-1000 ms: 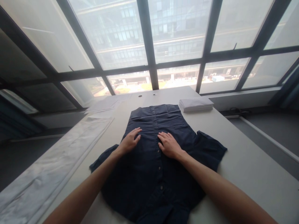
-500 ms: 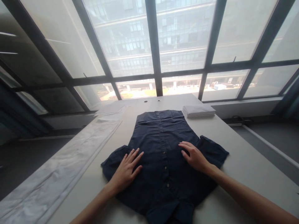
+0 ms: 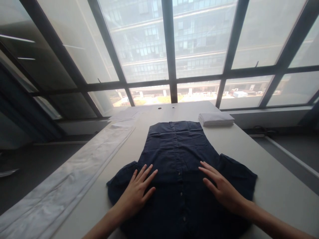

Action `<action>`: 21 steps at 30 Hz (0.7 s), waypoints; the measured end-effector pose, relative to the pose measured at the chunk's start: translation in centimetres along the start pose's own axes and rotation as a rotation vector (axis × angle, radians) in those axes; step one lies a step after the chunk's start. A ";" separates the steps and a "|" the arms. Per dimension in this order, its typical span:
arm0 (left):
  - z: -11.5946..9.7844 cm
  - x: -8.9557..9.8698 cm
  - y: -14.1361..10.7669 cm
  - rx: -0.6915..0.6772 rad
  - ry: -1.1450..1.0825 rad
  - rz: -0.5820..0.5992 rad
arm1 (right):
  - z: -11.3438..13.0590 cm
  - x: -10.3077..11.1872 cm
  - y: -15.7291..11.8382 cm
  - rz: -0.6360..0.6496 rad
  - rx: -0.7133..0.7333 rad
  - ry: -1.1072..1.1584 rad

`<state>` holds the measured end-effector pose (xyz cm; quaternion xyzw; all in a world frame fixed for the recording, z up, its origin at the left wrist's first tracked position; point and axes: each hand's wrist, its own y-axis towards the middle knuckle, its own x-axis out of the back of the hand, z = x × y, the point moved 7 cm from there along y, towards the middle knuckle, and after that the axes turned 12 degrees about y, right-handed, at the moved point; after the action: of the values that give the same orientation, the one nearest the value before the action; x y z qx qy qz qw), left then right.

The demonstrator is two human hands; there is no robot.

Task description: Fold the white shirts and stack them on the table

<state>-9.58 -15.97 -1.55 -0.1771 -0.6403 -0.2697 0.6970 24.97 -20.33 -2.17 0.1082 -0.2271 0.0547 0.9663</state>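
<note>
A dark navy button-up shirt (image 3: 174, 149) lies spread front side up, its hem towards the window and its short sleeves out to both sides. Small pale buttons run down its middle. My left hand (image 3: 138, 189) rests flat on the shirt beside the left sleeve, fingers spread. On the other side of the button line, my right hand (image 3: 219, 187) lies on the cloth near the right sleeve, fingers stretched out. Neither hand grips the fabric. The collar end is out of sight below the view's bottom edge.
The shirt lies on a white table (image 3: 239, 142). Along its left side stretches a long, wrinkled white cloth (image 3: 72, 179). A folded white cloth stack (image 3: 216, 119) sits at the far right, and flat white sheets (image 3: 123, 117) lie at the far left. Large windows (image 3: 199, 39) stand beyond.
The view has shifted, so the shirt's collar has gone out of view at the bottom. My hands stay flat on the shirt, appearing slightly lower, the right one further right.
</note>
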 end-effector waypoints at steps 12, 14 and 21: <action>-1.7 -0.5 19.4 0.105 -0.081 -0.071 | -0.3 -7.1 16.6 0.208 -0.194 0.971; -1.3 -1.9 19.6 0.138 -0.079 -0.077 | -3.2 -5.2 17.4 0.173 -0.250 1.069; -0.9 -4.1 18.7 0.172 -0.060 -0.051 | -11.5 8.3 19.4 -0.755 -0.391 1.281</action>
<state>2.27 -1.05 -3.87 -0.1085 -0.6860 -0.2259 0.6831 34.30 1.64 -4.87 -0.0472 0.4237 -0.2682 0.8639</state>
